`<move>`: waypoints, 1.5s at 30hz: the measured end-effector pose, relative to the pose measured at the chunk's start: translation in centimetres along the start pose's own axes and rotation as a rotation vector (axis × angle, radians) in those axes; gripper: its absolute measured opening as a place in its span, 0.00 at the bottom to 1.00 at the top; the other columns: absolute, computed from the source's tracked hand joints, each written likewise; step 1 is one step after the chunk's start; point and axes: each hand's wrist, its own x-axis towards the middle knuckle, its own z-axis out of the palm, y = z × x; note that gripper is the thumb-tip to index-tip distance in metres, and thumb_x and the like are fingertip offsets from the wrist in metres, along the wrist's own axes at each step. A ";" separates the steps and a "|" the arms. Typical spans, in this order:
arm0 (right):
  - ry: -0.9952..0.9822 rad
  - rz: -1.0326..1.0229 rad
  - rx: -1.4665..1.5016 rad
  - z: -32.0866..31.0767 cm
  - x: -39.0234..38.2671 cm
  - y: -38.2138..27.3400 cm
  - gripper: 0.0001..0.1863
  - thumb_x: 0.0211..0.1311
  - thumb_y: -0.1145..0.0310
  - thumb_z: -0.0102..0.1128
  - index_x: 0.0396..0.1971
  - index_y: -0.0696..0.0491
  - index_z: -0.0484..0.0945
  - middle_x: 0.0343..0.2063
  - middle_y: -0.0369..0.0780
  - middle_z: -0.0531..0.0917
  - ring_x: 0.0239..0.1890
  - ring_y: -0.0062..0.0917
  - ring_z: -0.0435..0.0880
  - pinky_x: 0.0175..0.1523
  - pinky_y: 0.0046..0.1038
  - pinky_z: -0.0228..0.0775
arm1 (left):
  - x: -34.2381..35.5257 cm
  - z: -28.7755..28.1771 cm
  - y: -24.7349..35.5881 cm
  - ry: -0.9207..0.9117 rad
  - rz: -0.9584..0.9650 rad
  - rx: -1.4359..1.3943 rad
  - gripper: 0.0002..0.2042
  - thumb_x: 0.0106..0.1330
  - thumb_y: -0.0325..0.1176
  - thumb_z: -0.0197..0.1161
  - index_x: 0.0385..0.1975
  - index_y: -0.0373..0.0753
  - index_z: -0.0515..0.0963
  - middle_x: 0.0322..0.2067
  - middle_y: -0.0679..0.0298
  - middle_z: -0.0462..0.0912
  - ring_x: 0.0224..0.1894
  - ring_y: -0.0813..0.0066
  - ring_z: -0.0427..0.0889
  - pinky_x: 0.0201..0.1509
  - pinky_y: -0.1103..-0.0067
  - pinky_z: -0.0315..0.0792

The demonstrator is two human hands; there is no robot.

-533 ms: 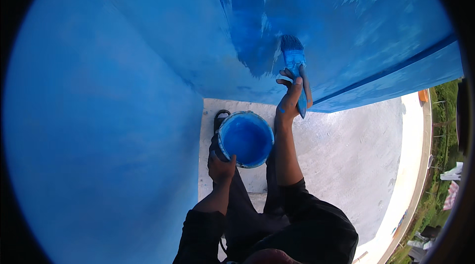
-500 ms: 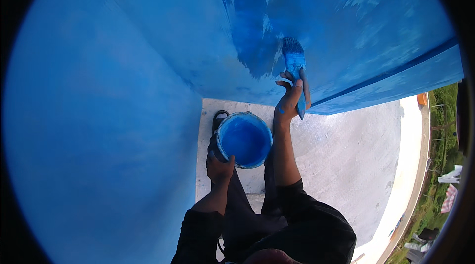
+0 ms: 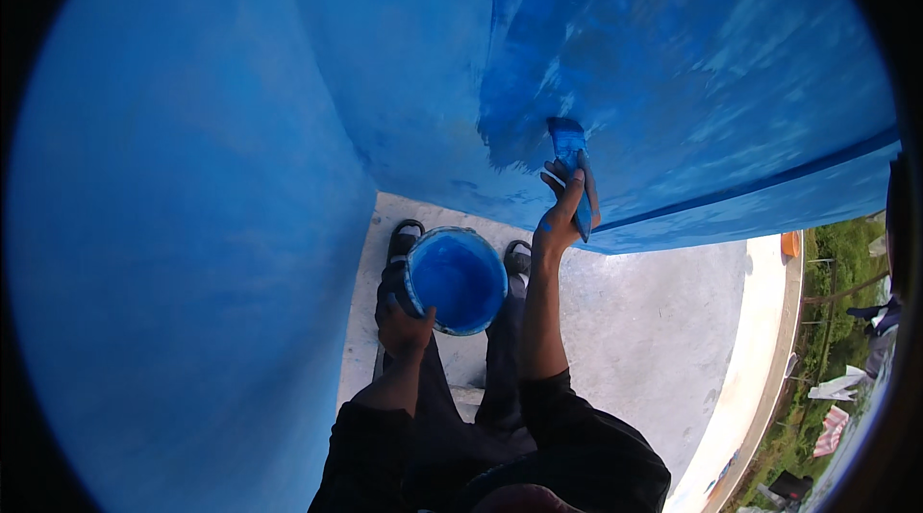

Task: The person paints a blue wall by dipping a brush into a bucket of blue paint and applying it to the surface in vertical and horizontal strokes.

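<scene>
A paintbrush with a blue-smeared handle stands against a blue wall, bristles pointing up at the lower end of a darker, ragged-edged patch of paint, above the wall's bottom edge. Whether every bristle tip meets the surface is hard to make out.

The person's right hand, flecked with blue, closes around the handle, thumb laid along it and a couple of fingers curling out to the left; the rest of the grip is partly hidden behind the handle.

The left hand clasps a round bucket at its near left side, thumb hooked over the paint-crusted rim, the other fingers largely hidden. The bucket holds blue paint and sits in view near the far left corner of a pale floor, in front of the person's legs; its underside is out of sight, and its height above the floor cannot be told.

Two feet in dark footwear flank the bucket, each partly covered. Dark sleeves run off the lower edge. At right, a darker band crosses the wall. Beyond the floor's right edge lie an orange container, greenery and a striped cloth, bent and blurred toward the lens rim.
</scene>
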 end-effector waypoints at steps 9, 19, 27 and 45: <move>0.030 -0.047 -0.067 -3.6 -2.3 9.0 0.23 0.72 0.63 0.52 0.55 0.67 0.74 0.35 0.53 0.84 0.34 0.35 0.87 0.34 0.33 0.85 | 0.0 -0.1 0.0 -0.014 -0.026 -0.024 0.46 0.45 0.59 0.72 0.63 0.37 0.66 0.56 0.46 0.73 0.59 0.48 0.73 0.59 0.58 0.72; -0.010 -0.062 -0.053 -1.3 -0.5 2.9 0.25 0.72 0.58 0.51 0.54 0.66 0.75 0.36 0.54 0.84 0.36 0.37 0.87 0.34 0.33 0.84 | 0.5 0.0 -0.2 -0.051 -0.044 -0.073 0.45 0.45 0.57 0.72 0.62 0.36 0.67 0.57 0.46 0.73 0.59 0.47 0.73 0.60 0.58 0.72; 0.033 -0.191 -0.065 -0.4 -1.0 5.1 0.24 0.74 0.59 0.49 0.55 0.66 0.75 0.37 0.53 0.84 0.36 0.34 0.86 0.30 0.31 0.83 | 0.1 0.1 -0.2 -0.001 -0.014 -0.064 0.45 0.44 0.56 0.72 0.62 0.36 0.67 0.56 0.46 0.74 0.59 0.47 0.73 0.59 0.58 0.72; -0.013 -0.178 -0.122 0.2 -0.5 2.1 0.23 0.72 0.60 0.51 0.53 0.64 0.77 0.36 0.50 0.85 0.37 0.34 0.87 0.30 0.29 0.81 | 0.3 0.7 -0.5 -0.031 -0.021 -0.076 0.46 0.44 0.57 0.72 0.62 0.36 0.67 0.56 0.46 0.73 0.60 0.47 0.72 0.61 0.58 0.71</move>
